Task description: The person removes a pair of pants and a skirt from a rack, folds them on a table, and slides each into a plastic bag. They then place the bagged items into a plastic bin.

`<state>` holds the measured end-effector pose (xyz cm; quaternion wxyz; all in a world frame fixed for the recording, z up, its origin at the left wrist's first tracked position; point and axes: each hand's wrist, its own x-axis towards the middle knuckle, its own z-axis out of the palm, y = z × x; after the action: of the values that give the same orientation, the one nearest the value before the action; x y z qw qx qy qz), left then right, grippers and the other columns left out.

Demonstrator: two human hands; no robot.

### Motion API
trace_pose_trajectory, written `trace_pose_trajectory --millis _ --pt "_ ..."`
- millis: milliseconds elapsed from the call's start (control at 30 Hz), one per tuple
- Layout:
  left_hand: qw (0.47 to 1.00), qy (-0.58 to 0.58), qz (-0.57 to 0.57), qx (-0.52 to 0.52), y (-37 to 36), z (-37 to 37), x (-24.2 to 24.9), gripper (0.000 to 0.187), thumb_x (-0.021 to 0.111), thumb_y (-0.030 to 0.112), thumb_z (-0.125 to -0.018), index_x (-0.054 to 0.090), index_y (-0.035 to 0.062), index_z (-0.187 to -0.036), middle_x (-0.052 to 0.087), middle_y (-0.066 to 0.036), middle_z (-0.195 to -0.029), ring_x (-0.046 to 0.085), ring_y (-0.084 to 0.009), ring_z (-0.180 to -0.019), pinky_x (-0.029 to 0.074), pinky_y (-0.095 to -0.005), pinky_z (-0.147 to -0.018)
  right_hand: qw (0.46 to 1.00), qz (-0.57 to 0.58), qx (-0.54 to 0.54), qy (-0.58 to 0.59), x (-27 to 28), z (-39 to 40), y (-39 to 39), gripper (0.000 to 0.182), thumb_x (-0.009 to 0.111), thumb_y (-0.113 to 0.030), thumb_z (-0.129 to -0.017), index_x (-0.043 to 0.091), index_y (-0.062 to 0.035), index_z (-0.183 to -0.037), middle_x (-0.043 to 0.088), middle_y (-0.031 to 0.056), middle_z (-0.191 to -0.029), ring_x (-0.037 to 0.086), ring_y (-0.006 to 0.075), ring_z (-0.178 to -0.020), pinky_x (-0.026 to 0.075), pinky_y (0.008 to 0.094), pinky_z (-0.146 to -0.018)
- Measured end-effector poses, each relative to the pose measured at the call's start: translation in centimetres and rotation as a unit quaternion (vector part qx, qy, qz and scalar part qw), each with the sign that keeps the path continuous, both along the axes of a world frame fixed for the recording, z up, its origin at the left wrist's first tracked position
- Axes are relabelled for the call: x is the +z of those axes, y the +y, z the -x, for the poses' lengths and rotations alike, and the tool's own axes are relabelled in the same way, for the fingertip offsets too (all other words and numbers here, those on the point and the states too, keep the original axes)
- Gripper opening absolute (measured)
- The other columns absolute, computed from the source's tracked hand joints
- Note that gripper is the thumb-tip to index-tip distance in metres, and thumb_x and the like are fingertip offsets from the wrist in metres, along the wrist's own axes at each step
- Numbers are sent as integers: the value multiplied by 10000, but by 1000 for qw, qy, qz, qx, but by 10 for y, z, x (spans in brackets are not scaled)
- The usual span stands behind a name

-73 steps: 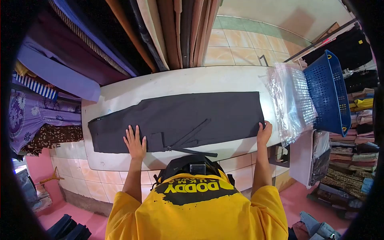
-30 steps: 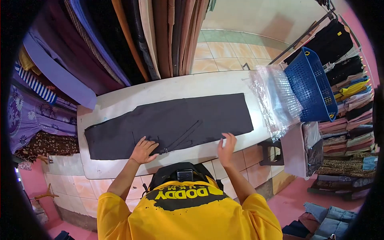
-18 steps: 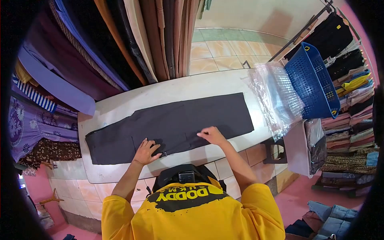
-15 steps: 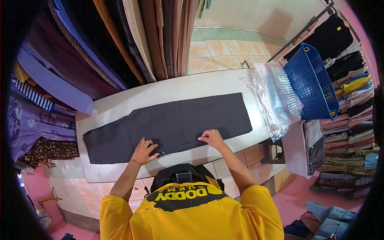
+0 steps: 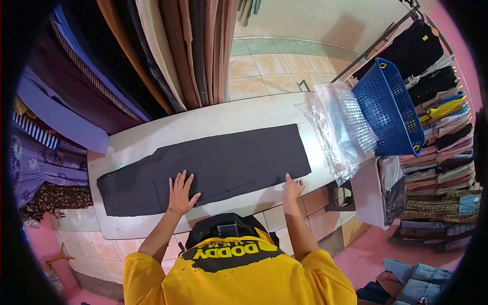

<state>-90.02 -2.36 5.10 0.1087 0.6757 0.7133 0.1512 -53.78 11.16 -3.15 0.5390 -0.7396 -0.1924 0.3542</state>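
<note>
A pair of dark grey trousers (image 5: 234, 157), folded lengthwise, lies flat across the white table (image 5: 264, 109). My left hand (image 5: 181, 194) rests on the cloth near its front edge, fingers spread and palm down. At the lower right end of the trousers is my right hand (image 5: 293, 189), its index finger stretched out to the fabric's front edge and the thumb apart from it. Nothing shows gripped in either hand.
A pile of clear plastic bags (image 5: 340, 127) lies at the table's right end, beside a blue perforated basket (image 5: 389, 109). Hanging fabrics (image 5: 152, 56) crowd the far left edge. Clothes racks (image 5: 439, 137) stand on the right, and folded jeans (image 5: 419, 284) lie at lower right.
My right hand has moved right along the front edge and its pinched fingers have opened. The left hand has flattened and spread on the cloth. The view has shifted slightly.
</note>
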Motion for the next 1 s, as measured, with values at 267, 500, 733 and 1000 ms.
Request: trace_pose_trajectory --millis 267,500,733,1000 --pt "997 2 77 -7 4 3 -11 681 541 442 -757 316 132 -1321 206 -149 -1397 193 -331 -1283 87 -539 -1026 980 -38 -13 195 49 15 46 434 720 1 -643 516 32 -1025 589 92 -922 577 182 -744 487 283 -661" --pt "944 -314 39 92 8 30 -24 435 563 279 -813 486 72 -1189 474 -141 -1222 392 -251 -1189 181 -446 -1031 956 -175 131 195 117 60 37 243 645 -15 -728 569 52 -948 595 120 -955 575 202 -839 466 301 -739" --pt "675 -708 79 194 11 59 -6 579 418 496 -860 450 48 -1224 503 -96 -1191 453 -206 -1127 329 -354 -958 755 -223 582 -202 161 164 -37 353 643 -97 -692 576 -18 -1030 601 141 -878 591 239 -789 462 304 -704" --pt "664 -706 52 241 -5 56 -30 420 542 303 -858 467 30 -1169 543 -79 -1103 520 -189 -989 416 -323 -863 461 -222 801 -313 109 184 -55 734 678 -283 -692 330 -54 -1297 435 176 -1159 417 358 -1095 366 420 -911"
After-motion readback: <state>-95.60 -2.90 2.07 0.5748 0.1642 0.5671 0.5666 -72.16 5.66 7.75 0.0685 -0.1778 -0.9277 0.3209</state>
